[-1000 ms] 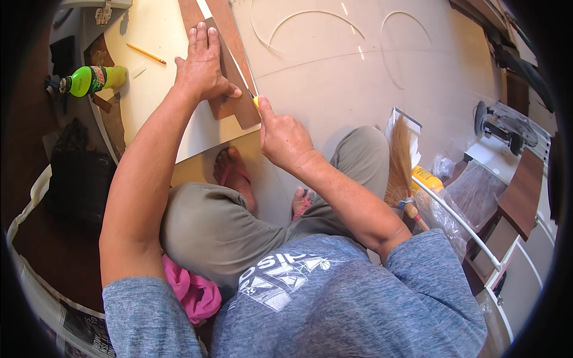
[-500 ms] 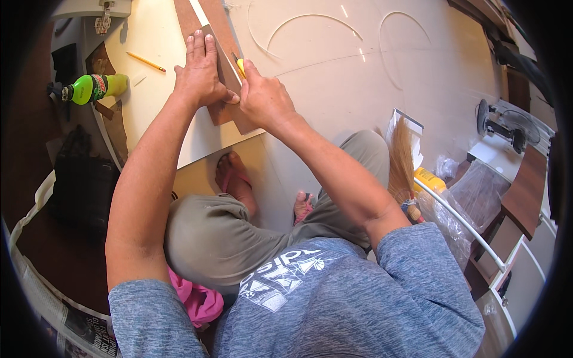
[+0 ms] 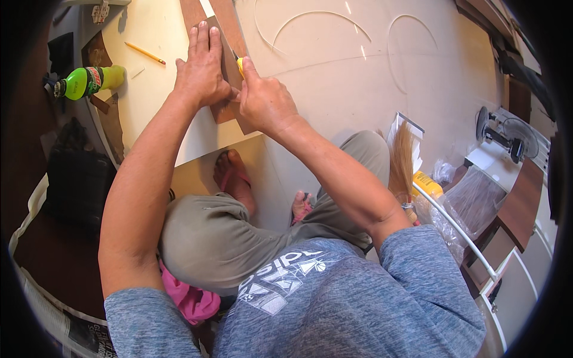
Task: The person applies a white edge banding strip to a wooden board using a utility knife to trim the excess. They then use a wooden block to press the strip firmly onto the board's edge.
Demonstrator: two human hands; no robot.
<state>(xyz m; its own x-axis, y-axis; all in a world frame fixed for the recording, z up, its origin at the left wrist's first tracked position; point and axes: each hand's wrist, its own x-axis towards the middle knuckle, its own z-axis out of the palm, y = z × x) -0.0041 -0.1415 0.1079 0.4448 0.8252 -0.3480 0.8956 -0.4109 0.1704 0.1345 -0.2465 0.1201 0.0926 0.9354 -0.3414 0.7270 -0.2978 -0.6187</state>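
Observation:
My left hand [image 3: 202, 74] lies flat with its fingers stretched out, pressing on a brown strip of board [image 3: 222, 113]. Close beside it, my right hand [image 3: 266, 101] is closed around a yellow utility knife [image 3: 240, 64]. The knife's tip points away from me, along the strip's right edge; whether the blade touches the board below cannot be made out. A second reddish-brown piece [image 3: 230, 27] lies under and beside the strip. Both rest on a pale board [image 3: 149, 89].
A yellow pencil [image 3: 145, 53] lies on the pale board, left of my hands. Farther left is a green soda bottle [image 3: 89, 82]. Thin white strips [image 3: 322, 13] curl across the floor. At right are a broom [image 3: 401, 158], a yellow container [image 3: 427, 184] and a fan [image 3: 507, 137].
The whole view has shifted slightly. Both hands keep nearly the same places on the strip, with the knife still in my right hand.

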